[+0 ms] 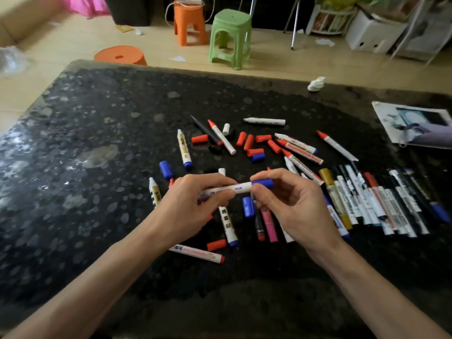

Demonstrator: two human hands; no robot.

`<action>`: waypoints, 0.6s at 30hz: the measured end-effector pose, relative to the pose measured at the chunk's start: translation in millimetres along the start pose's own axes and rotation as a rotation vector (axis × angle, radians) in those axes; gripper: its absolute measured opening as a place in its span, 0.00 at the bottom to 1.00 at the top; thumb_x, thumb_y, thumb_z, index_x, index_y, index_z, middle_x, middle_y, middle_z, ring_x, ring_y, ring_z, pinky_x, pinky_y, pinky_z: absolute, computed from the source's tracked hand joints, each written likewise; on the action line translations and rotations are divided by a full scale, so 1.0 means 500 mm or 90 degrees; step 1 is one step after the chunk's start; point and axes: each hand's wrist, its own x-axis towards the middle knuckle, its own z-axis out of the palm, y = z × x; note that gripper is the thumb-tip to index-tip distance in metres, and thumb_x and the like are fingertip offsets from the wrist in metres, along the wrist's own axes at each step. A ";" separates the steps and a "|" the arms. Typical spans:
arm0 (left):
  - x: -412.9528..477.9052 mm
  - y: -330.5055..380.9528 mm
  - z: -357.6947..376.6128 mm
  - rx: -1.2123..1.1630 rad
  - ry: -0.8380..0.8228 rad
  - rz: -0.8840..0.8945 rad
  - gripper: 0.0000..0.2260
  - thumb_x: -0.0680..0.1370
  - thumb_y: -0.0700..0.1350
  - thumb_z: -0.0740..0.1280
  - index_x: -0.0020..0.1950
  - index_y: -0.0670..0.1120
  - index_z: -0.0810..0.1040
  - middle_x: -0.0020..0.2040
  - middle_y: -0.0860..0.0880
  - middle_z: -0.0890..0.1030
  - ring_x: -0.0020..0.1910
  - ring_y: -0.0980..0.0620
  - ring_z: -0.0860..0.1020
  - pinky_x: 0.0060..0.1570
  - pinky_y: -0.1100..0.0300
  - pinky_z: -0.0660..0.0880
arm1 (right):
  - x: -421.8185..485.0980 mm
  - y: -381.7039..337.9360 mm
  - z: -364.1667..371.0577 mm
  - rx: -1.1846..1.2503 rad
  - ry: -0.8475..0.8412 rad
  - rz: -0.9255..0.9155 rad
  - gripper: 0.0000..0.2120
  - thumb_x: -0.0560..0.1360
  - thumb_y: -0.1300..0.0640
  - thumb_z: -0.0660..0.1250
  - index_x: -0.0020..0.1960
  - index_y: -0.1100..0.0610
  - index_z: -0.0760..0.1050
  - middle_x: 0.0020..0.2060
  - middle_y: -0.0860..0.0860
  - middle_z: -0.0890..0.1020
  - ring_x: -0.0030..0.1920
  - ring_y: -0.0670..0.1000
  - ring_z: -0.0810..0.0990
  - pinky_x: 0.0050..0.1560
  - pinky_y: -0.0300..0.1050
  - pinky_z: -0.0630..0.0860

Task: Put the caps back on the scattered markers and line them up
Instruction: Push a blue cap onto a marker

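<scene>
Black speckled table (97,192), scattered markers (184,149), loose caps (199,138)

White marker (234,189) level with blue cap (263,183) on, uncapped markers (299,150) scattered, capped row (381,204) right

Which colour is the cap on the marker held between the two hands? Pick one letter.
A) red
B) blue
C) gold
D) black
B: the right hand pinches a blue cap on the end of the white marker, which the left hand grips by its barrel.
</scene>
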 end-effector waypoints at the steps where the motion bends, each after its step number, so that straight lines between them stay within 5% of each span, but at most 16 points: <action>1: 0.007 0.009 0.005 -0.016 -0.002 0.007 0.09 0.82 0.50 0.68 0.60 0.57 0.83 0.47 0.55 0.86 0.47 0.52 0.85 0.50 0.45 0.81 | 0.000 -0.002 -0.006 0.069 0.015 0.032 0.08 0.75 0.59 0.75 0.54 0.56 0.84 0.42 0.50 0.87 0.41 0.48 0.85 0.46 0.40 0.81; 5: 0.031 0.049 0.043 -0.115 -0.008 0.007 0.09 0.82 0.46 0.69 0.61 0.53 0.81 0.49 0.55 0.86 0.53 0.59 0.84 0.58 0.55 0.80 | -0.009 0.004 -0.026 0.224 0.067 0.103 0.11 0.73 0.56 0.75 0.54 0.57 0.84 0.48 0.53 0.88 0.50 0.51 0.87 0.49 0.41 0.81; 9: 0.042 0.070 0.086 -0.130 -0.025 0.025 0.14 0.82 0.44 0.68 0.67 0.53 0.77 0.59 0.57 0.83 0.63 0.63 0.79 0.57 0.67 0.77 | -0.002 0.022 -0.084 0.216 0.132 0.141 0.10 0.78 0.53 0.71 0.58 0.54 0.83 0.51 0.50 0.88 0.54 0.48 0.86 0.53 0.42 0.81; 13: 0.053 0.061 0.081 -0.149 0.003 0.000 0.14 0.82 0.42 0.68 0.65 0.56 0.77 0.58 0.56 0.83 0.60 0.61 0.80 0.54 0.64 0.79 | 0.015 0.067 -0.204 -0.147 0.205 0.186 0.09 0.85 0.50 0.62 0.54 0.52 0.79 0.41 0.47 0.82 0.39 0.42 0.80 0.44 0.41 0.75; 16: 0.056 0.056 0.080 -0.144 0.011 -0.004 0.14 0.81 0.42 0.68 0.65 0.57 0.78 0.59 0.56 0.83 0.60 0.58 0.82 0.59 0.56 0.78 | 0.018 0.096 -0.277 -0.507 0.218 0.188 0.17 0.85 0.47 0.61 0.70 0.53 0.75 0.54 0.54 0.84 0.54 0.54 0.82 0.52 0.49 0.75; 18: 0.058 0.057 0.081 -0.147 0.020 -0.009 0.14 0.81 0.42 0.68 0.64 0.58 0.79 0.58 0.56 0.83 0.59 0.57 0.83 0.59 0.53 0.79 | 0.018 0.099 -0.295 -0.618 0.212 0.195 0.19 0.85 0.47 0.61 0.73 0.54 0.75 0.57 0.56 0.84 0.58 0.58 0.82 0.55 0.52 0.75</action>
